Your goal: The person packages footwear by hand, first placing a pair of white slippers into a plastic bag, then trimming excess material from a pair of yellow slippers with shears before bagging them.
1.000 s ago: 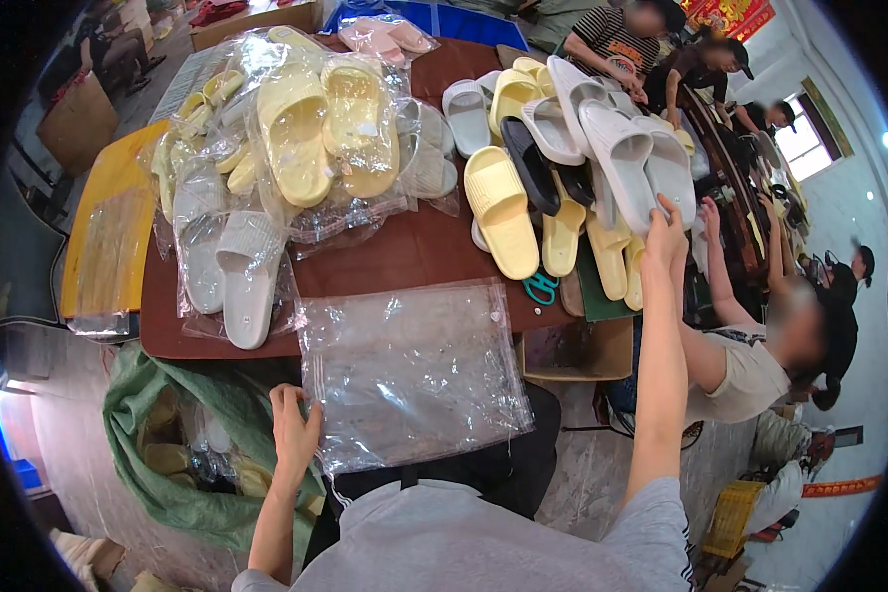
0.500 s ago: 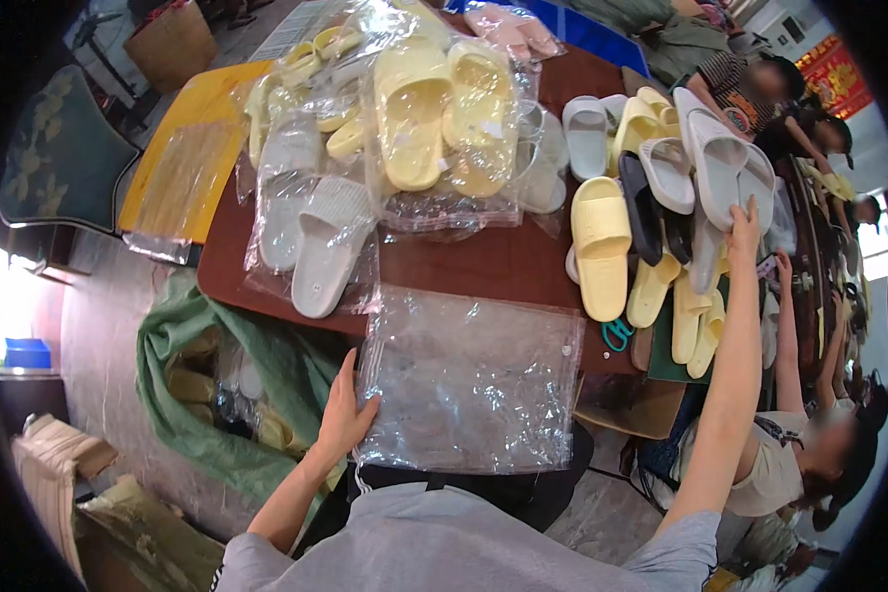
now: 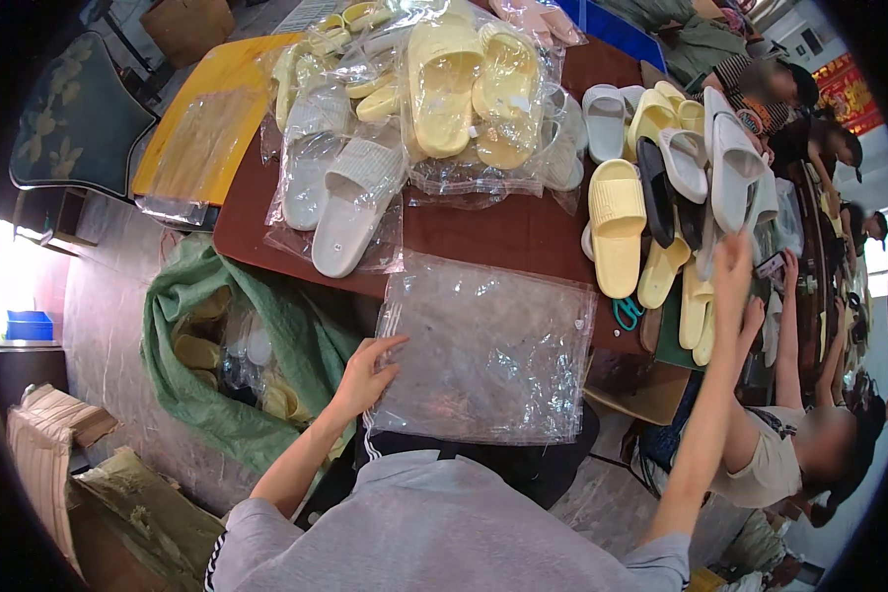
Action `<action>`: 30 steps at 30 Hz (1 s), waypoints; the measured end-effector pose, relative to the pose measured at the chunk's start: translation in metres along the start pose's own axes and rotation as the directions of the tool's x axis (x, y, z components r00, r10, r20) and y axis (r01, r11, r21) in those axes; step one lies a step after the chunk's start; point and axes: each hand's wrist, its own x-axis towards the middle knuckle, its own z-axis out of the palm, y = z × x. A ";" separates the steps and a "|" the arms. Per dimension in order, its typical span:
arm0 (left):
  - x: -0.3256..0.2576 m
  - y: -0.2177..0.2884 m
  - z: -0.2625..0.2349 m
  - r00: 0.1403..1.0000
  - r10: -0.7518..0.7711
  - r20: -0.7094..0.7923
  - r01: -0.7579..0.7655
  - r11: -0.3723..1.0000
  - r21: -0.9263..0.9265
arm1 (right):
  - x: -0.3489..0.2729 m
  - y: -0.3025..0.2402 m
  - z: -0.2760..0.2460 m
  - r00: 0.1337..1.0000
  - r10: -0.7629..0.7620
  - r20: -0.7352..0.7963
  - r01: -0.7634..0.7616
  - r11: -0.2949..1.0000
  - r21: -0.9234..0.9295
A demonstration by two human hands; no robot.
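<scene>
My left hand [image 3: 365, 377] rests on the near left edge of a stack of clear plastic bags [image 3: 488, 345] lying on the brown table [image 3: 483, 235] in front of me. My right hand [image 3: 732, 266] is stretched out to the right and grips a grey slipper [image 3: 733, 170] in a pile of loose yellow, grey, white and black slippers. A yellow slipper [image 3: 617, 225] lies just left of that pile.
Bagged yellow slippers [image 3: 474, 94] and bagged white slippers [image 3: 350, 202] cover the far table. A green sack [image 3: 217, 345] holding more slippers sits on the floor at left. A yellow board [image 3: 212, 113] lies at the far left. Another person [image 3: 799, 454] sits at my right, others beyond.
My left hand has risen from below the table edge onto the plastic bags. My right hand stays at the slipper pile, closed on the grey slipper.
</scene>
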 end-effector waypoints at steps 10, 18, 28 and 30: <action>0.000 -0.015 0.005 1.000 0.014 0.013 -0.015 0.992 0.126 | -0.235 -0.151 0.153 0.747 -0.360 0.560 0.268 0.933 0.242; 0.003 -0.015 0.001 0.997 0.062 0.036 -0.070 0.956 0.285 | -0.263 -0.142 0.171 0.738 -0.340 0.583 0.341 0.933 0.112; 0.090 0.020 -0.034 0.832 0.480 -0.280 -0.014 0.522 0.853 | -0.260 -0.155 0.170 0.736 -0.346 0.581 0.404 0.914 0.033; 0.102 0.002 -0.036 0.857 0.457 -0.238 -0.016 0.486 0.874 | -0.258 -0.170 0.166 0.724 -0.452 0.521 0.450 0.882 0.140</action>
